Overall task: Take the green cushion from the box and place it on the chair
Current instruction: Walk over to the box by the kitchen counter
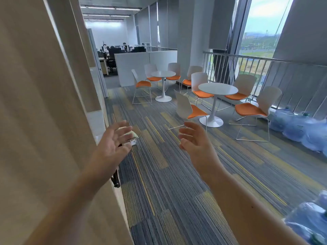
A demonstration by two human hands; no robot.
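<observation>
My left hand (113,140) and my right hand (193,138) are both raised in front of me, fingers spread, holding nothing. Behind my left hand's fingers a pale green patterned cushion (131,133) shows partly, sitting in a box (133,141) on the floor beside the wooden wall; most of both is hidden by the hand. The nearest chair (190,110), white with an orange seat, stands just beyond my right hand at a round white table (218,89).
A tall wooden panel wall (44,103) fills the left. Several more orange-seated chairs ring a second round table (163,74). Blue water bottles (300,128) lie along the railing (283,76) at right and at the lower right corner. Striped carpet runs ahead.
</observation>
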